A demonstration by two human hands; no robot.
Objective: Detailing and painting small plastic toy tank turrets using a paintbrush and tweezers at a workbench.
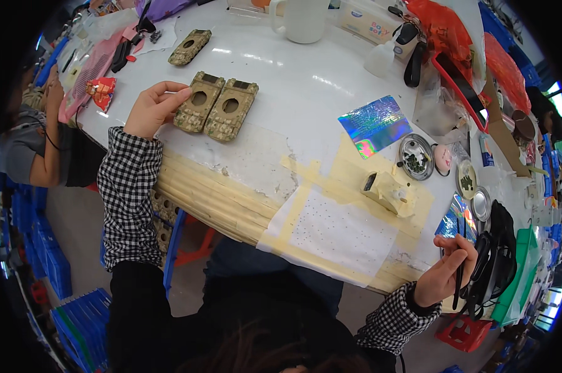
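Two camouflage model tank hulls (231, 109) lie side by side on the white table, each with a round hole in its top. My left hand (156, 107) has its thumb and fingers closed at the upper left edge of the left hull (195, 104). Farther off lies a third camouflage hull (190, 47), apart from the pair. Over the table's right front, my right hand (447, 271) is closed around slim dark tweezers (460, 276). Close to that hand lies a shiny blue holographic sheet (456, 216).
White paper (343, 233) with tiny specks is taped at the front edge. Beyond it are a tape-wrapped block (390, 194), a metal dish (416, 156) of small green parts and another holographic sheet (375, 124). A white jug (306, 22) stands at the back. Another person (35, 140) sits left.
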